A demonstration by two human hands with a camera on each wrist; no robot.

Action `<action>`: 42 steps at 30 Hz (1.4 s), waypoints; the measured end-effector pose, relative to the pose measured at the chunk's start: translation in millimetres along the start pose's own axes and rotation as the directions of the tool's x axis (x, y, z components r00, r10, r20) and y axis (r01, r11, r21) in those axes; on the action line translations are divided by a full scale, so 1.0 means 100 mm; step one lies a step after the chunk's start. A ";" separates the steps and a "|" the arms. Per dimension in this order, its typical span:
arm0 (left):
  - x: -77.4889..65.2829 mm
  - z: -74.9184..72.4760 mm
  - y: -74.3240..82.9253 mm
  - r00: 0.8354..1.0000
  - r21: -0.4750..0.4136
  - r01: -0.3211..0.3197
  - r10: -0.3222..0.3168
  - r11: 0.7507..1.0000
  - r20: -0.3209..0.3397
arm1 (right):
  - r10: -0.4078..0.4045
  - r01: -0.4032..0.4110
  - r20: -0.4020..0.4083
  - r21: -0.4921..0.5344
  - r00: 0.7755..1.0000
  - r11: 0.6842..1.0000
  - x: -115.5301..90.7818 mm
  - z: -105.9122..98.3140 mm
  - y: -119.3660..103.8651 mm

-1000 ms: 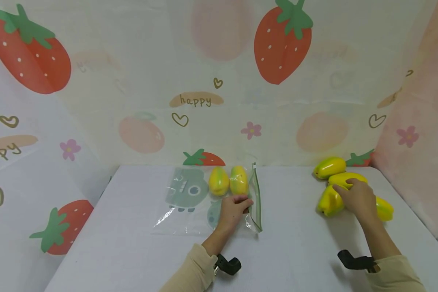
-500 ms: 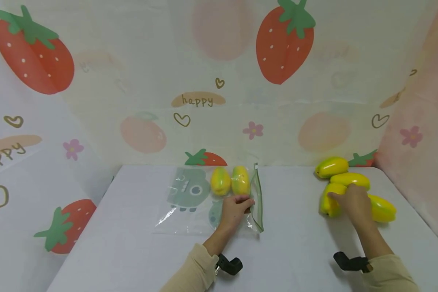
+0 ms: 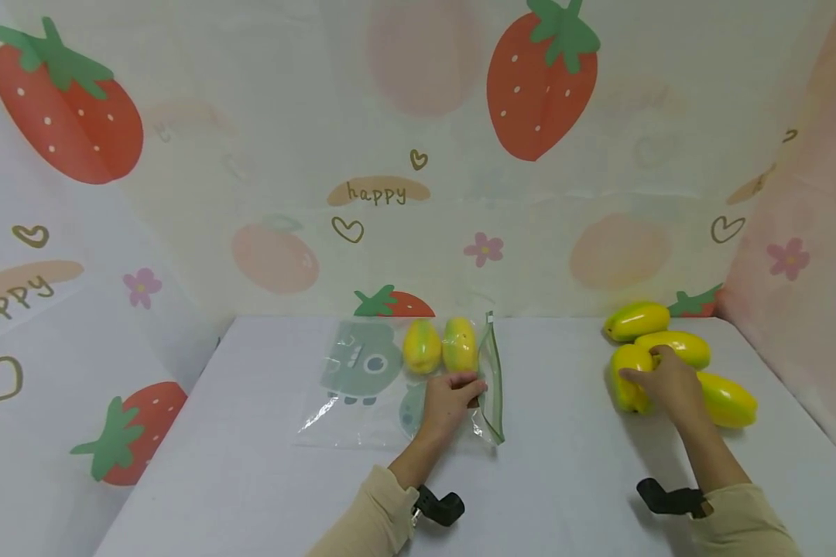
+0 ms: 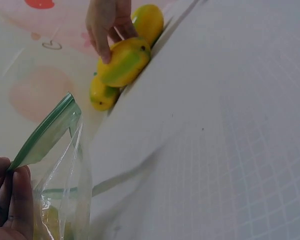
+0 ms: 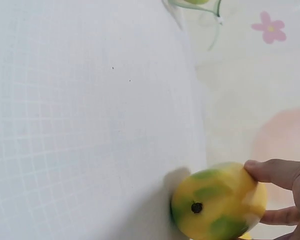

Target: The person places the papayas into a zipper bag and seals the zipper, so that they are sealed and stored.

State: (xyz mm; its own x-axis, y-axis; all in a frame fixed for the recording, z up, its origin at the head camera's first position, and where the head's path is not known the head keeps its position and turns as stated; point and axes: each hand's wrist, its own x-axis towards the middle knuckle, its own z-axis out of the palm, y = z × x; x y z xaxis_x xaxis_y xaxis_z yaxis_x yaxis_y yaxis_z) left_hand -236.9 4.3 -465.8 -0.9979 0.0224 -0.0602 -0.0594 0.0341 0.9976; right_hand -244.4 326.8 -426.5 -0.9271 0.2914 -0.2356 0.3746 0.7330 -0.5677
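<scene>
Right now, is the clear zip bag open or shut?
The zip bag is open: its green edges stand apart in the left wrist view, the left hand pinching one.

A white table [image 3: 564, 480] stands against sheets [image 3: 279, 131] with big strawberries [image 3: 542, 89], pink flowers [image 3: 484, 249] and "happy" [image 3: 378, 192] on them, so it's a dressed-up corner, but I can't tell of what building.

The white tabletop [image 3: 557, 480] carries a clear zip bag [image 3: 351, 422] and, well apart, yellow-green fruits [image 3: 728, 401].
</scene>
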 end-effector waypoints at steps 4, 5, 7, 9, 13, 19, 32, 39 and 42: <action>0.00 0.01 0.00 1.000 -0.014 -0.005 0.005 1.000 -0.005 | -0.013 0.013 0.004 0.006 1.000 1.000 0.00 -0.02 0.03; 0.00 0.01 0.00 1.000 -0.014 -0.007 0.007 1.000 -0.006 | -0.019 0.019 0.009 0.009 1.000 1.000 0.00 -0.02 0.04; 0.00 0.01 0.00 1.000 -0.011 -0.008 0.008 1.000 -0.006 | -0.032 0.032 0.018 0.020 0.999 0.999 -0.01 -0.03 0.05; 0.00 0.01 0.00 1.000 -0.007 -0.008 0.008 1.000 -0.007 | -0.041 0.040 0.028 0.034 0.999 0.999 -0.01 -0.04 0.07; -0.02 0.00 0.03 1.000 0.003 0.001 -0.001 1.000 -0.003 | -0.052 0.050 0.038 0.057 0.998 0.997 -0.01 -0.04 0.09; -0.07 -0.01 0.09 1.000 -0.004 0.007 -0.007 1.000 -0.005 | -0.102 0.098 0.046 0.085 0.994 0.992 -0.03 -0.02 0.05; 0.00 0.00 0.00 1.000 -0.005 0.014 -0.014 1.000 -0.023 | -0.157 0.146 0.067 0.151 0.985 0.978 -0.01 0.11 -0.10; 0.02 0.00 -0.02 1.000 -0.001 0.014 -0.014 1.000 -0.022 | -0.171 0.157 0.078 0.155 0.982 0.975 -0.01 0.19 -0.23; 0.02 0.01 -0.02 1.000 -0.008 0.002 -0.002 1.000 -0.016 | -0.186 0.172 0.078 0.156 0.979 0.973 -0.01 0.22 -0.27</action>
State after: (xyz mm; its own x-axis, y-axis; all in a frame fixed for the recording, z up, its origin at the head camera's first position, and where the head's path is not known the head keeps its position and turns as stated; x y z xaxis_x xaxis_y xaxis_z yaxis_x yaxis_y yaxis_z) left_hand -238.9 5.0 -468.4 -0.9981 0.0060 -0.0616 -0.0614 0.0262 0.9978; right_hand -253.5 293.2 -428.1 -0.9771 0.1011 -0.1870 0.2060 0.6672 -0.7159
